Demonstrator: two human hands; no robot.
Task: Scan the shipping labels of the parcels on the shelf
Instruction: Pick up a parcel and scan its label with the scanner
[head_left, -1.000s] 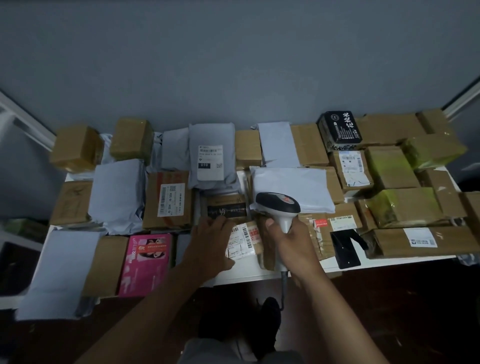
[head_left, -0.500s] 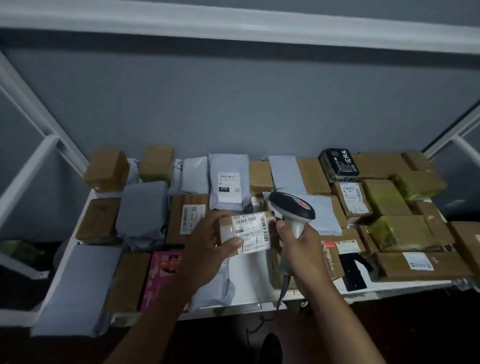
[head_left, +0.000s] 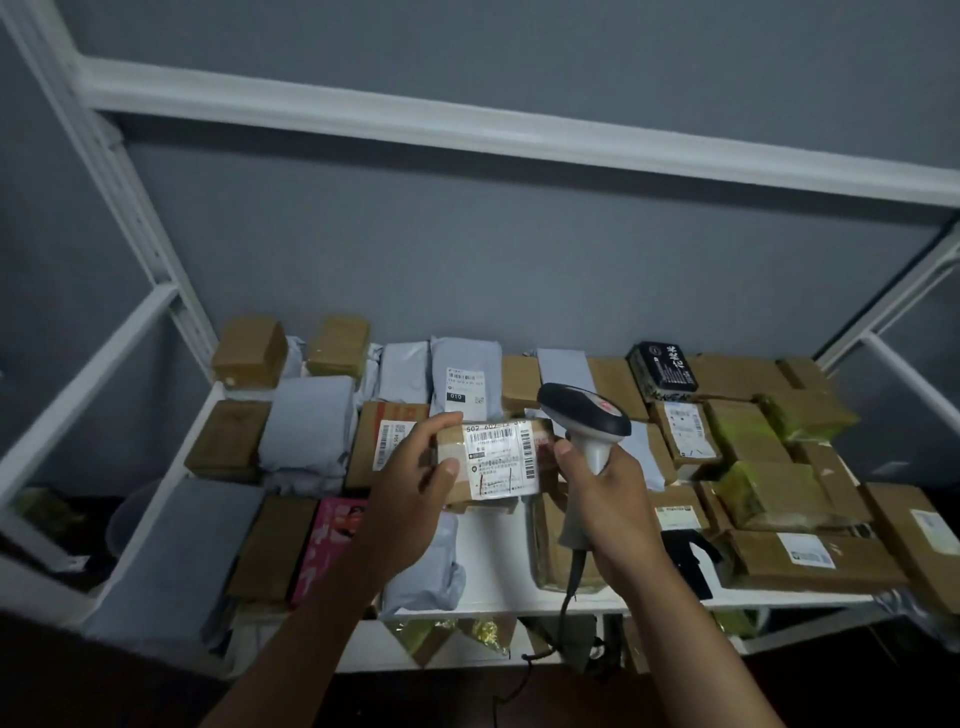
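The right hand (head_left: 608, 499) is nearest the camera. Its fingers are wrapped around the pale grip of the grey handheld barcode scanner (head_left: 584, 421), whose dark cable (head_left: 569, 587) hangs below the palm. The scanner head sits just right of the held parcel; its window is not visible, so aim cannot be confirmed.

The left hand (head_left: 415, 483) holds the small brown cardboard parcel (head_left: 498, 462) lifted above the shelf, thumb on the front face and fingers curled over the top left edge. The white shipping label (head_left: 501, 460) on this parcel faces the camera, barcodes exposed.

Behind the hands, the white metal shelf (head_left: 493, 551) carries the remaining stock: a pink printed box (head_left: 330, 540) at the front left, a grey poly mailer bag (head_left: 465, 379) with its label upward further back, yellow-taped cartons (head_left: 763, 493) at the right, and a black printed box (head_left: 662, 370) near the rear wall.

Progress assessment: one parcel is in the scanning step. No marker shows which parcels are already scanned. Many lie with no label showing and would likely need turning. Most of the task appears to remain.
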